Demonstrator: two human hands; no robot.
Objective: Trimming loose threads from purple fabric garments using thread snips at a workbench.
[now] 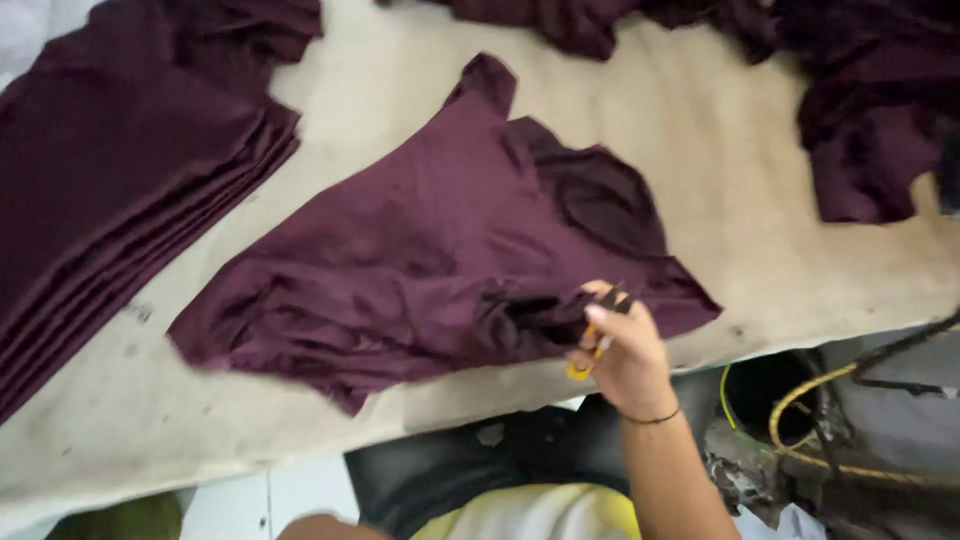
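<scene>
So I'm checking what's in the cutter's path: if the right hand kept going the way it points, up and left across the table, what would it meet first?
Most likely the maroon garment: the right hand, holding yellow-handled snips, is already at its bunched edge, so the cloth lies directly ahead.

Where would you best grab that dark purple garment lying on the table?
Probably the narrow end of the purple garment, coming from the far side: it lies flat and free, while the near edge is bunched under the right hand holding small snips.

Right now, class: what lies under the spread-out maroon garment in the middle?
The maroon garment lies on the beige table. Whatever is beneath it is covered. The right hand grips its edge, holding small yellow-handled snips.
</scene>
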